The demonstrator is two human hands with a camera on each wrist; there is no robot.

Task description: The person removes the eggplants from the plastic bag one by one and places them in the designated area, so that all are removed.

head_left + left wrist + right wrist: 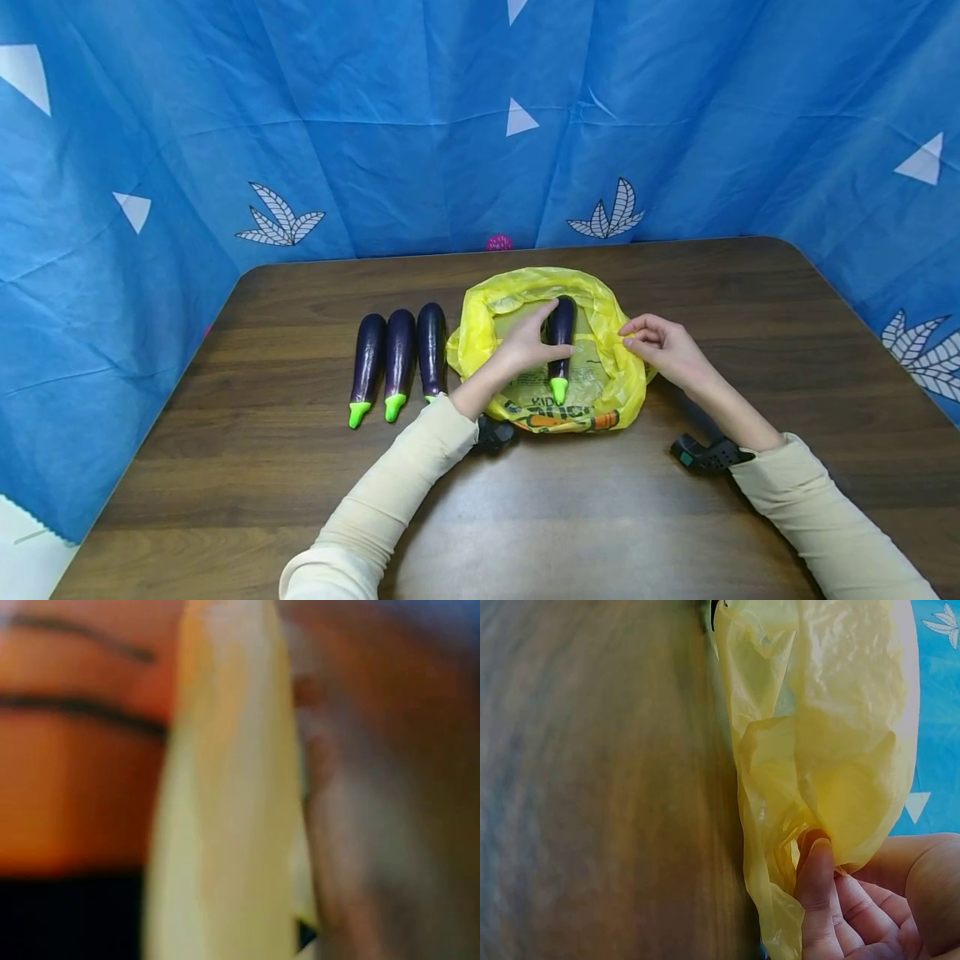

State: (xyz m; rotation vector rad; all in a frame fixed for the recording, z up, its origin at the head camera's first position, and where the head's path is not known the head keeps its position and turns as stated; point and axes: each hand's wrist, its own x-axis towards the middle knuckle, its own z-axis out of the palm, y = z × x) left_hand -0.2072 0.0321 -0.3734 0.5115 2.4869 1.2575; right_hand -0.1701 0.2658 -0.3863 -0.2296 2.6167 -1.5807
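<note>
A yellow plastic bag (474, 321) sits on the table with its mouth spread wide. Inside the bag's opening is a dark purple eggplant (564, 321) with a bright green stem, pointing toward me. My left hand (527, 343) holds that eggplant from its left side, the thumb lying across it. At the bag's right rim, my right hand (663, 346) pinches the plastic; in the right wrist view, the thumb and fingers (821, 881) grip a fold of the bag (847, 735). The left wrist view is blurred, with the bag (225, 795) filling its middle.
Left of the bag, three more eggplants lie side by side: a left one (369, 354), a middle one (400, 354) and a right one (432, 346) whose stem is partly hidden by my left arm. A blue curtain (375, 167) hangs behind the wooden table (247, 467).
</note>
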